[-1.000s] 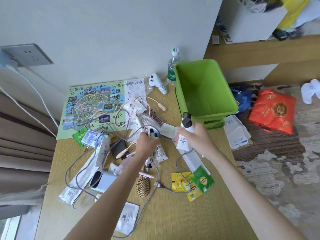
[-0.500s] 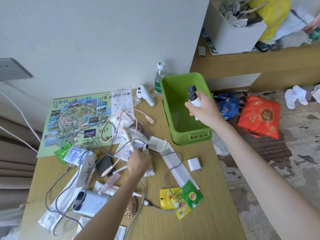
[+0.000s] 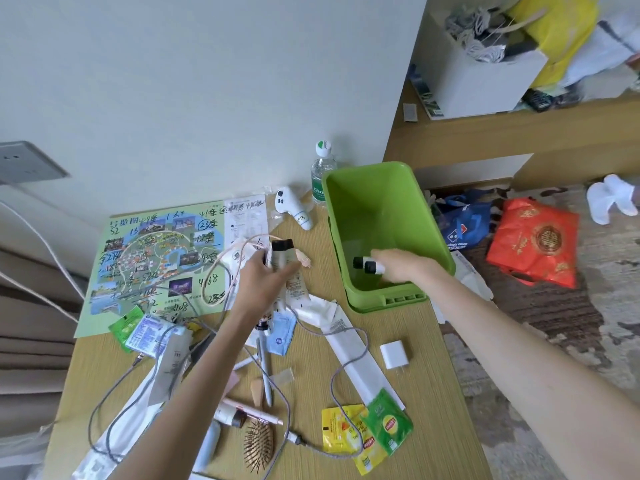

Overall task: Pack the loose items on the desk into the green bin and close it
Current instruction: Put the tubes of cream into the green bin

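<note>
Green bin point(image 3: 388, 188): set open at the far right corner of the desk point(image 3: 346, 455), its right wall at or over the desk's right edge; the inside is bare apart from what the right hand carries.
Right hand point(image 3: 403, 268): reached down inside the bin, fingers wrapped around a small white spray bottle point(image 3: 375, 268) with a black cap; a second black cap is seen beside it, and whether that is a reflection on the bin wall cannot be told.
Left hand point(image 3: 265, 280): raised over the clutter left of the bin, fingers closed around a pale tube with a black cap point(image 3: 281, 258); the tube's lower part is hidden by the hand.
Loose items: a pink cable point(image 3: 221, 271) looped over a map sheet point(image 3: 152, 261); a white adapter point(image 3: 394, 354), Lipton tea sachets point(image 3: 388, 424), a wooden hairbrush point(image 3: 258, 445) and a grey braided cable point(image 3: 346, 362) lying nearer.
Open room: a bare strip of desk between the bin's near end and the adapter; more bare wood along the near right edge.
Far edge: a water bottle point(image 3: 322, 174) and a white controller point(image 3: 294, 211) standing just left of the bin by the wall.
Hidden or cut off: items under the left forearm are covered; packets at the near left corner run out of view; print on the small packets is too small to read.
</note>
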{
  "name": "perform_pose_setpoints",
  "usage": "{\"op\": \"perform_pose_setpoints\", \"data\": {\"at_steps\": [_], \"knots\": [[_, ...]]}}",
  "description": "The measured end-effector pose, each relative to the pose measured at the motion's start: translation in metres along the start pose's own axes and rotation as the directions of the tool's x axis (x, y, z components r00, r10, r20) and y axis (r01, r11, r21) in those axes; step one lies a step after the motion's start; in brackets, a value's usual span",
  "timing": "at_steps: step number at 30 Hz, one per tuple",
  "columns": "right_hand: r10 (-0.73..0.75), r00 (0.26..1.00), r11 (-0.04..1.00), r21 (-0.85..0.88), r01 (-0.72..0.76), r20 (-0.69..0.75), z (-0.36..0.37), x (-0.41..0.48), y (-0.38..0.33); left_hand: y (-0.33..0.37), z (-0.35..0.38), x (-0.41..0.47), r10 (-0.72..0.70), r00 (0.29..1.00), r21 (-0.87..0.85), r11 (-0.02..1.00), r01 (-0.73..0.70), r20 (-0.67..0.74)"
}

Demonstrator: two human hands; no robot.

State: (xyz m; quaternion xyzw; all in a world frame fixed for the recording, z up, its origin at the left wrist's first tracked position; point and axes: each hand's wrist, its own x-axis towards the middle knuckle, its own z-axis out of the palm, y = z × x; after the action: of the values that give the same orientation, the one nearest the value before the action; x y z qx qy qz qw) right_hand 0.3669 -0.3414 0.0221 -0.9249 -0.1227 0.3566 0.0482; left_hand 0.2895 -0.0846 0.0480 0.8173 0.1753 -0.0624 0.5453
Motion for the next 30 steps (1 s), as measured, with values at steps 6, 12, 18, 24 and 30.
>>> {"op": "perform_pose_setpoints", "data": {"at_steps": [6,12,18,24,30], "knots": [[0.008,0.984,1.0,-0.001,-0.008,0.176,0.006,0.015,-0.001,0.026,-0.001,0.019,0.074,0.997,0.041,0.996,-0.074,-0.001],[-0.006,0.973,0.998,-0.06,0.021,0.231,-0.006,0.011,0.006,0.051,0.013,0.029,0.134,0.99,0.045,0.99,-0.136,0.039],[-0.138,0.957,0.941,0.267,0.207,-0.256,-0.028,-0.015,0.023,0.081,0.03,0.033,0.221,0.971,0.049,0.973,-0.226,0.093],[0.064,0.66,0.945,0.259,0.201,-0.749,-0.022,-0.039,0.058,0.114,0.055,0.049,0.311,0.926,0.245,0.901,-0.359,0.211],[0.179,0.882,0.691,0.694,0.202,-0.436,0.009,-0.049,0.067,0.138,0.114,0.064,0.381,0.821,0.53,0.63,-0.568,0.426]]}}
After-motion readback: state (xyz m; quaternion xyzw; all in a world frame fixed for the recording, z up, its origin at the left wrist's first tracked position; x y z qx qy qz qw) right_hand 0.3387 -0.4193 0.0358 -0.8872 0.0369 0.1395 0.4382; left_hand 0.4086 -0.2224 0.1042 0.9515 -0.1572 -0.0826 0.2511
